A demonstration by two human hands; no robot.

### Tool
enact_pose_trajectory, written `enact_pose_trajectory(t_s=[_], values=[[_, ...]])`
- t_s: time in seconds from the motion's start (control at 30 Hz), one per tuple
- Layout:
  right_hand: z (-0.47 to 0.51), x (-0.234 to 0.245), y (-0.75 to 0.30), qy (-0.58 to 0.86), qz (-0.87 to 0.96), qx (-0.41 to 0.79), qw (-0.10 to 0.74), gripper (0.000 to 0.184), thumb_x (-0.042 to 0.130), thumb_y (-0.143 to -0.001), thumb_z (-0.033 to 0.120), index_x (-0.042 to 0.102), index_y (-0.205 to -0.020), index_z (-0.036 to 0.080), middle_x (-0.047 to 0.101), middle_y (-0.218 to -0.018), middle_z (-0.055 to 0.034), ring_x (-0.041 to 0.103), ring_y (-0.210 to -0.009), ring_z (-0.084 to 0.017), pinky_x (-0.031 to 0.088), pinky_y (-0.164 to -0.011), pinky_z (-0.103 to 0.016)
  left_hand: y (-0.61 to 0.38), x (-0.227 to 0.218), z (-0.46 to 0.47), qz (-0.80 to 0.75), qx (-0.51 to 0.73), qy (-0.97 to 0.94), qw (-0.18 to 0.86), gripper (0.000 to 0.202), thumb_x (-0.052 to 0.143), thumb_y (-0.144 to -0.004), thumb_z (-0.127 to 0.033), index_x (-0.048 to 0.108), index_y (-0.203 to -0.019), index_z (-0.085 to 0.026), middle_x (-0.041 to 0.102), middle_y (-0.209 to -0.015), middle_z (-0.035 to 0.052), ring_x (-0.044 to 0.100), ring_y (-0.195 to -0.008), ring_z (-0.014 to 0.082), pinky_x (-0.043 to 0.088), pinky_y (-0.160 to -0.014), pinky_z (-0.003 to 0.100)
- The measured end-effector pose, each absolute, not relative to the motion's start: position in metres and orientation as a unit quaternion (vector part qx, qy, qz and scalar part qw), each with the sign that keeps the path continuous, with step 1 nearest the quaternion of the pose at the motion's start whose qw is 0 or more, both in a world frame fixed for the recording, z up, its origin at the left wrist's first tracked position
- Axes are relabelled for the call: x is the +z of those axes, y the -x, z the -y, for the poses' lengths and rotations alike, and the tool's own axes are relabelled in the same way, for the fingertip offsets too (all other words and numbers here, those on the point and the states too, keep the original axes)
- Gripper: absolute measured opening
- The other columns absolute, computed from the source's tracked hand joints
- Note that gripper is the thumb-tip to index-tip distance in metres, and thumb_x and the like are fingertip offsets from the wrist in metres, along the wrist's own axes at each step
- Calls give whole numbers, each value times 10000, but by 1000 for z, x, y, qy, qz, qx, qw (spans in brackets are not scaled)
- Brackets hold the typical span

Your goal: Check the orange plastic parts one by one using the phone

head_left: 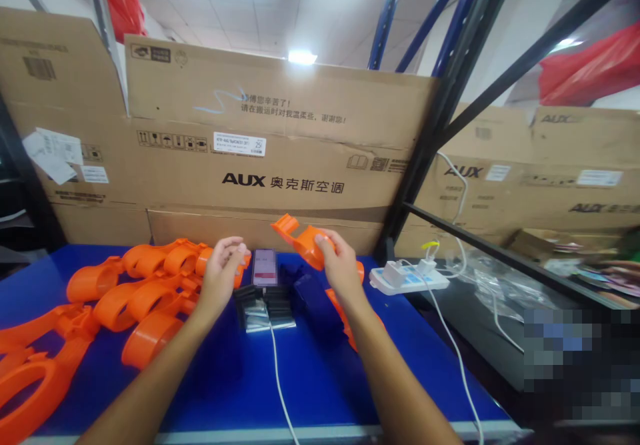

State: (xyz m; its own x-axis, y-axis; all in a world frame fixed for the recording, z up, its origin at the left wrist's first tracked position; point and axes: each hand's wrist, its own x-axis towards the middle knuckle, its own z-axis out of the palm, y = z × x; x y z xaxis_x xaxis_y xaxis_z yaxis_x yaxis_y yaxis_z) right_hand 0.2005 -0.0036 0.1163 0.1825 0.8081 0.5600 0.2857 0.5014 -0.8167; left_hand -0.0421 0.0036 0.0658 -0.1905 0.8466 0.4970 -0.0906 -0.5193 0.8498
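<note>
My right hand (339,265) is closed around an orange plastic part (300,237) and holds it up above the blue table (320,378). My left hand (223,273) hovers just left of it with fingers curled loosely inward, next to the end of a pile of orange plastic parts (135,291); I cannot make out anything in it. Between the hands a phone (264,266) stands propped up, with a white cable (280,385) running toward me. Dark small blocks (265,308) lie under and in front of the phone.
Large cardboard boxes (280,145) wall off the back of the table. A white power strip (407,277) with chargers sits at the right edge beside a dark shelf frame (450,85). More orange parts (30,371) lie at the near left.
</note>
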Motion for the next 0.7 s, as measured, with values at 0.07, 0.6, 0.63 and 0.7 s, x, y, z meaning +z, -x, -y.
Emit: enact_pose_trajectory(t_s=[0.07,0.6,0.63,0.7], values=[[-14,134,-220,518,633,179,546,416,543,-914,498,737,-1083,171,768,-1015,-72,676,-926,-245,510,-799,-302,41,66,-3,-344,683,-544,346,380,688,-901,-503,638,-1139,-211,745,-932,61,680,-878,200,475,-713,284],[-127,111,-268,733,635,75,232,330,570,-927,407,766,-871,148,707,-693,-51,660,-724,-192,437,-618,-226,39,69,3,-353,651,-588,326,365,682,-901,-475,619,-1144,-211,730,-860,36,693,-852,213,439,-709,304],[-129,109,-271,738,632,72,225,325,575,-929,402,770,-890,144,719,-710,-61,672,-740,-196,446,-632,-227,39,69,4,-355,649,-590,323,359,681,-902,-470,621,-1143,-211,729,-854,34,693,-850,211,440,-709,304],[-129,107,-275,745,629,63,212,311,591,-926,384,777,-929,135,741,-750,-82,693,-776,-207,462,-666,-232,38,70,5,-359,647,-593,319,349,678,-905,-464,626,-1141,-213,727,-845,30,693,-851,209,443,-713,303]])
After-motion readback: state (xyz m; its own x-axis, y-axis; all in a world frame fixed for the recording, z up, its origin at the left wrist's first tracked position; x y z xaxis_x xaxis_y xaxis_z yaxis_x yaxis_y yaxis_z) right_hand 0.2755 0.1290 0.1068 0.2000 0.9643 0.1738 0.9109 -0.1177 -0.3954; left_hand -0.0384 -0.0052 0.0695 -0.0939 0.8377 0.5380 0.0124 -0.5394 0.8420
